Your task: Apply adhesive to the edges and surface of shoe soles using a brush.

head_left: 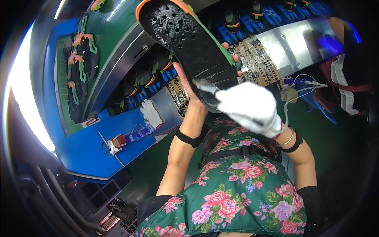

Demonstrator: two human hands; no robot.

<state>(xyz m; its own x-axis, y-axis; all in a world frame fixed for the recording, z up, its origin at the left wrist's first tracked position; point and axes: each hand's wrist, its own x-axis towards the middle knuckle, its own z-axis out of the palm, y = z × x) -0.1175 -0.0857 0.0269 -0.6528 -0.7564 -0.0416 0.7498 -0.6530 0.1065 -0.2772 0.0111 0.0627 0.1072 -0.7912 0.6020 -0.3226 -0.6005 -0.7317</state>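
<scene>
My bare left hand [187,85] holds a black shoe sole [197,49] from beneath, with fingertips showing along its right edge. The sole has an orange and green rim, and small round holes dot its wider far end. Wet-looking glossy streaks lie on its surface. In a white glove, my right hand [248,103] is closed round a small brush [206,86]. The bristles rest on the sole's narrower near end. Motion slightly blurs the glove, and the brush handle is mostly hidden inside it.
On a blue table [87,152] at left lie a white glove [151,113], a plastic bottle [141,133] and a red container [117,142] with a stick. Shoe parts [82,67] sit on a green belt. Taped cardboard [254,59] covers part of the metal rail ahead.
</scene>
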